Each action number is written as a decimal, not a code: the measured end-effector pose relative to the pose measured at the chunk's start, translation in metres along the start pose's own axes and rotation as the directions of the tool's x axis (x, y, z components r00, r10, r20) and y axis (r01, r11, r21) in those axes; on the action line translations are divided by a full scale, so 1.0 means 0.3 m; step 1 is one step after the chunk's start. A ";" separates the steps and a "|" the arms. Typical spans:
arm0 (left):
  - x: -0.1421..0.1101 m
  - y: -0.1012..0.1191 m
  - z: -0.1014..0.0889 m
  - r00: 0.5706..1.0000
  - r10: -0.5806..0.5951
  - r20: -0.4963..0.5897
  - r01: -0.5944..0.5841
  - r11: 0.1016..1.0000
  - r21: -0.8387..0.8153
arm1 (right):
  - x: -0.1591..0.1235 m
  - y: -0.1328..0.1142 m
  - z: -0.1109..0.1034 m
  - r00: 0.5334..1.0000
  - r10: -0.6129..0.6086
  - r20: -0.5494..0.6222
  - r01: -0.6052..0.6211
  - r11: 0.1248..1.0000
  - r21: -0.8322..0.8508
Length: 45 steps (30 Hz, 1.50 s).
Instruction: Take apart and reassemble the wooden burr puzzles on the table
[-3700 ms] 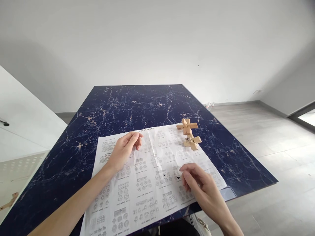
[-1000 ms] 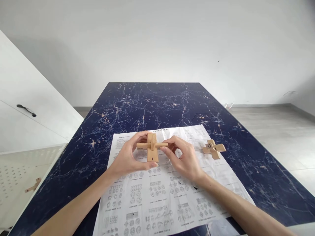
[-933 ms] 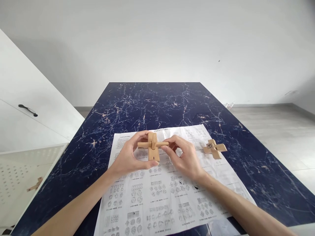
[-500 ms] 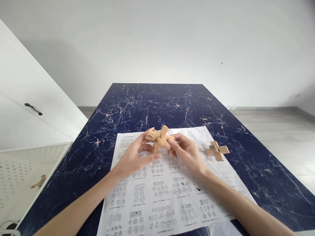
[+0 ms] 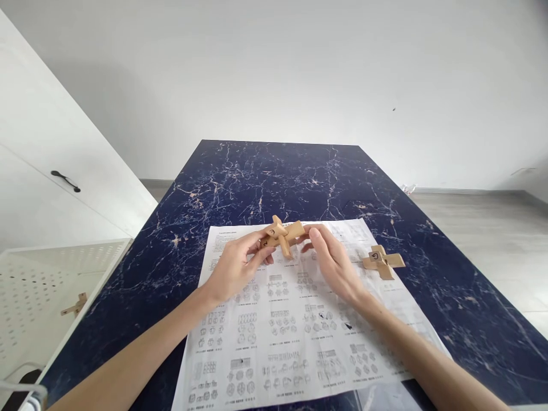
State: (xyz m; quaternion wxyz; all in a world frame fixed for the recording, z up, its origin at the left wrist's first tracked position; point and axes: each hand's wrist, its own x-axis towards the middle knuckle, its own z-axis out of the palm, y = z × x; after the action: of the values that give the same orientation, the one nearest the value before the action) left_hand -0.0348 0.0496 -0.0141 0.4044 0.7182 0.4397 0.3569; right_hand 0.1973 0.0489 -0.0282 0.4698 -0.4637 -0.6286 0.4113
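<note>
A wooden burr puzzle (image 5: 283, 235) of interlocked sticks, with dark marks on some ends, is held above the printed sheet (image 5: 274, 297). My left hand (image 5: 240, 260) pinches its left side between thumb and fingers. Close by its right end is my right hand (image 5: 331, 254), with the thumb raised and the fingers curved behind; whether a fingertip touches the wood I cannot make out. To the right, a second wooden burr puzzle (image 5: 382, 262) with a letter on one face lies on the sheet's edge.
The sheet, covered in small diagrams, lies on a dark blue marbled table (image 5: 274, 182). A clear plastic bag (image 5: 385, 397) sits at the near edge. Left of the table stand a white cabinet (image 5: 64, 148) and a perforated white surface (image 5: 38, 291) with another wooden piece (image 5: 76, 305).
The puzzle has been turned in my hands, so different faces show. My right thumb has lifted off it, and that hand has opened. The view has shifted slightly.
</note>
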 end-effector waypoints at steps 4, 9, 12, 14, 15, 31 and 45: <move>-0.007 -0.048 0.008 0.995 0.093 0.022 -0.095 0.989 0.113 | -0.008 0.000 -0.013 0.997 0.031 0.070 -0.022 0.991 -0.129; -0.015 -0.051 0.015 0.994 0.096 0.043 -0.099 0.991 0.092 | -0.013 -0.010 -0.005 0.995 0.011 0.095 0.003 0.990 -0.142; -0.020 -0.024 0.013 0.996 0.060 0.068 -0.065 0.995 0.070 | -0.021 -0.015 0.001 0.997 -0.032 0.066 0.043 0.984 -0.175; -0.022 -0.009 0.008 0.994 0.031 0.104 -0.032 0.999 0.008 | -0.028 -0.018 0.004 0.994 -0.085 0.063 0.097 0.970 -0.221; -0.022 -0.004 0.005 0.992 0.011 0.126 -0.007 0.999 -0.037 | -0.033 -0.020 0.004 0.991 -0.117 0.072 0.131 0.961 -0.245; -0.006 -0.003 -0.005 0.988 0.113 0.107 -0.095 0.982 -0.161 | -0.052 -0.019 0.011 0.949 -0.295 0.112 0.316 0.882 -0.351; -0.011 0.003 0.000 0.999 -0.030 0.029 0.033 0.990 -0.138 | -0.045 -0.012 0.008 0.940 -0.342 0.004 0.321 0.878 -0.355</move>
State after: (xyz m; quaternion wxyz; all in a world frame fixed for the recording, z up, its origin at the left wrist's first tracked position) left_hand -0.0356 0.0463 -0.0138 0.4645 0.6861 0.4198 0.3704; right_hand 0.1961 0.0348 -0.0280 0.4614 -0.4373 -0.7476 0.1923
